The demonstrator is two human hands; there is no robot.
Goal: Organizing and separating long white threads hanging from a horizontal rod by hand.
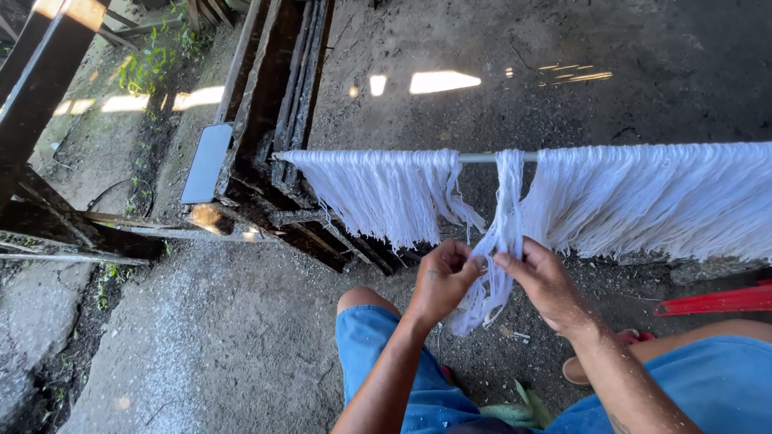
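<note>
- my left hand [442, 277] is curled closed around a hank of white yarn [500, 241], fingers folded over the strands at its left edge; my forearm rises from my blue shorts [378, 345]
- my right hand [543, 281] pinches the same hank from the other side, thumb and fingertips pressed to it; the two hands almost touch
- the hank hangs from a thin grey rod [480, 157], in a gap between two wider curtains of white yarn [643, 197] draped on that rod; its loose tail falls below my hands
- the rod's left end meets a dark wooden frame [273, 120]; a flat grey slab, perhaps a phone [207, 163], lies on the frame's edge
- a red bar [716, 300] lies on the ground at right; the concrete floor [201, 337] is rough and sun-spotted
</note>
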